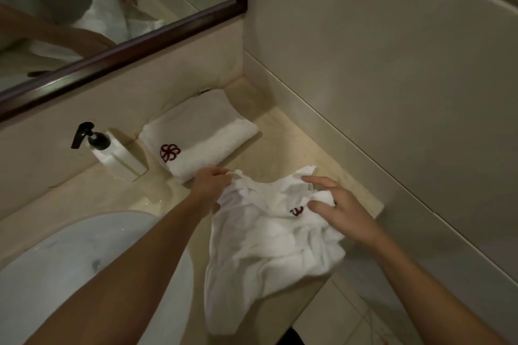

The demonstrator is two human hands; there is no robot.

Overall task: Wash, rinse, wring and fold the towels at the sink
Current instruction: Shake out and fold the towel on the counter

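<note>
crumpled towel [269, 244] lies on the counter [291, 137] right of the sink [70, 260], hanging over the front edge | left hand [208, 185] pinches its far corner | right hand [340, 207] grips a bunched fold (fingers curled) | folded towel [201, 134] behind, beside the soap dispenser [112, 151]

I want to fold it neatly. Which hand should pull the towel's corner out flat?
Probably the left hand: it already pinches the crumpled towel at a top edge, while the right hand holds bunched cloth mid-towel.
</note>
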